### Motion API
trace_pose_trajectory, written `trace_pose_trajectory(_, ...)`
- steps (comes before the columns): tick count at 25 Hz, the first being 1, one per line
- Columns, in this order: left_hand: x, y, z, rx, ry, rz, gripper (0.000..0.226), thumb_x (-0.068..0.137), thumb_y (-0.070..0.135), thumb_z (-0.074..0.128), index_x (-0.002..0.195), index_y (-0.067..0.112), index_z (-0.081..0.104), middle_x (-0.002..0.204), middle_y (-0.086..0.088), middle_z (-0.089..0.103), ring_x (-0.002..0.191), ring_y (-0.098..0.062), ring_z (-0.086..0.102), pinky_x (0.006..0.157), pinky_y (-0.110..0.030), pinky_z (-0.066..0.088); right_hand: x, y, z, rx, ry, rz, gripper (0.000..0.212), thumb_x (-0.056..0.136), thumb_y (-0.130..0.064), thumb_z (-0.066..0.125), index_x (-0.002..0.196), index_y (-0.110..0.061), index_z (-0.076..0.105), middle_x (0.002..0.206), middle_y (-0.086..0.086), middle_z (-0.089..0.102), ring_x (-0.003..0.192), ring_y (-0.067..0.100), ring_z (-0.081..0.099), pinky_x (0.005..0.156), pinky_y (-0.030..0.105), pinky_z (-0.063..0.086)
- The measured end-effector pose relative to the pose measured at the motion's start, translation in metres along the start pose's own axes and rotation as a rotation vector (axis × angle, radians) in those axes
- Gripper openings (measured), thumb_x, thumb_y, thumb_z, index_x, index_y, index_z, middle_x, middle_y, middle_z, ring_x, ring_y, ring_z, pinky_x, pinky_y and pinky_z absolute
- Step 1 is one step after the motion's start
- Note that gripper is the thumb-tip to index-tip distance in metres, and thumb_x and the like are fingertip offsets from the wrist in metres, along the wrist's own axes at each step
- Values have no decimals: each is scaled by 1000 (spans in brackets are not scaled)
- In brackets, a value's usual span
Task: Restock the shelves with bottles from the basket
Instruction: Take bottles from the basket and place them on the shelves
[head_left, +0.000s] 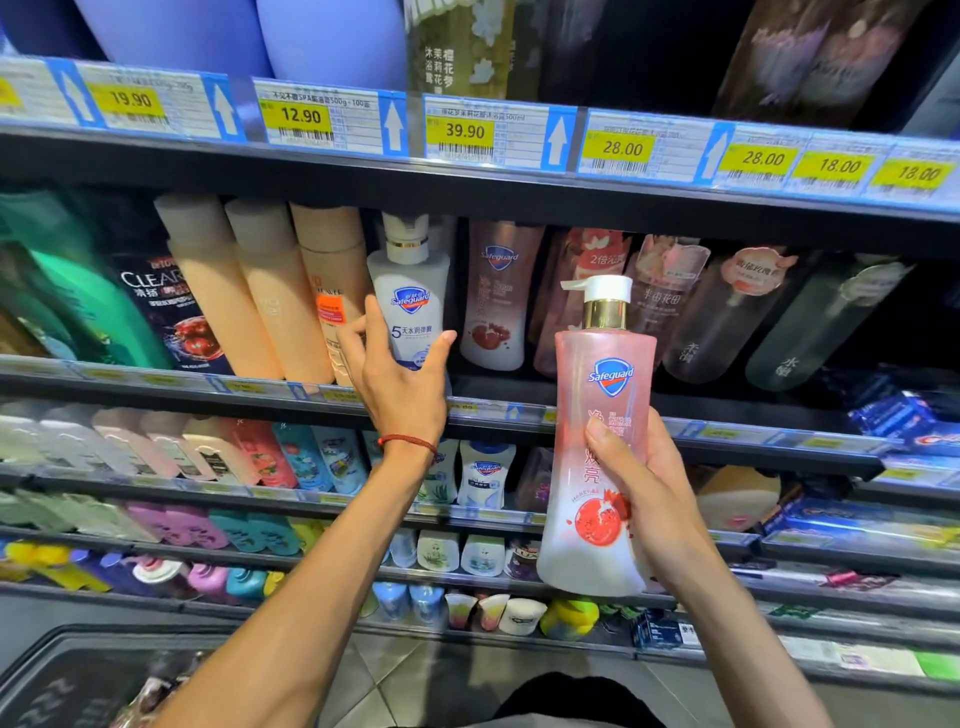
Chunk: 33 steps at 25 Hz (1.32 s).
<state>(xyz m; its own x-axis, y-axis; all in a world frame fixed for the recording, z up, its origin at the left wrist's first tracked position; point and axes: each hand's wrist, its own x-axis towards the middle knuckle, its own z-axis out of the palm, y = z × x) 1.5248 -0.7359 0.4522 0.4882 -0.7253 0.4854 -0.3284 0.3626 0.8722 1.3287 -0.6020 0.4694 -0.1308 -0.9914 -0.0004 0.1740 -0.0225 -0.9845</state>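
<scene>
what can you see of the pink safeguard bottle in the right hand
The pink Safeguard bottle: translucent plastic fading to white at the base, white pump, gold collar, blue shield logo, pomegranate picture. Held roughly upright before the shelves; the right hand grips its lower half, thumb on the front.

So the right grip (644, 483) was wrapped around a pink Safeguard pump bottle (602, 395), held upright out in front of the shelves, with a pomegranate on the label and a gold collar under the white pump. The left grip (400, 384), red cord bracelet (408, 441) on the wrist, held the lower part of a white Safeguard bottle (410, 296) standing on the shelf (519, 387), between a peach bottle (332, 291) and another pink pomegranate bottle (498, 301).
</scene>
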Motion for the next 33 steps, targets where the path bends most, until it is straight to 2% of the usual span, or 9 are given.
trace_pose_trajectory(3,2,1,0,-10,20,-67,92,73,26,91,150,7,44,144,-14,48,133,-15,47,114,-24,40,1,-1,1,-9,1,12,50,85,-36,73,129,-18,61,114,5,75,101,19,71,93,44,55)
trace_pose_trajectory(6,7,-8,0,-13,32,-25,85,72,35,89,143,17,47,137,-7,54,128,-25,54,107,-47,48,1,-2,1,-32,0,19,49,85,-37,73,129,-19,61,116,6,75,105,20,71,97,45,54)
trace_pose_trajectory(11,-2,-5,6,25,98,12,81,76,22,87,145,11,47,139,-12,43,129,-29,49,107,-42,48,0,0,1,-72,-4,5,45,86,-37,71,127,-21,62,117,4,75,107,19,71,99,42,54)
trace_pose_trajectory(15,0,-13,6,131,103,26,83,76,36,84,147,16,45,137,-14,47,130,-31,46,110,-50,42,0,2,0,-93,16,19,45,86,-39,70,128,-24,62,116,0,76,110,19,72,101,44,55)
trace_pose_trajectory(22,-1,-15,-2,187,22,90,84,84,38,79,152,8,40,139,-17,45,132,-31,43,115,-44,37,0,7,-1,-104,18,42,51,87,-42,70,133,-26,58,119,-1,75,113,22,72,105,54,54)
trace_pose_trajectory(25,-10,-14,-15,241,-44,95,86,86,37,79,155,10,35,144,-16,42,133,-30,38,117,-30,26,0,6,0,-110,5,45,49,88,-41,69,134,-26,57,119,0,74,112,24,72,104,55,54)
trace_pose_trajectory(27,-22,-19,-30,309,-87,183,70,87,33,79,144,8,47,137,-15,49,126,-32,43,113,-19,20,0,5,0,-117,4,45,47,89,-40,68,133,-25,57,119,1,73,113,25,71,105,56,54)
trace_pose_trajectory(30,-34,-41,-52,473,-315,409,48,85,30,80,126,12,62,125,-10,56,112,-33,49,100,-35,38,0,2,4,-149,16,30,45,88,-37,68,130,-25,57,114,0,73,109,22,71,103,53,55)
trace_pose_trajectory(33,-32,-63,-62,612,-444,538,56,81,32,83,130,14,63,127,-8,57,114,-31,48,97,-45,41,-3,3,7,-169,46,11,43,87,-35,69,127,-25,57,110,-4,74,104,18,71,99,46,57)
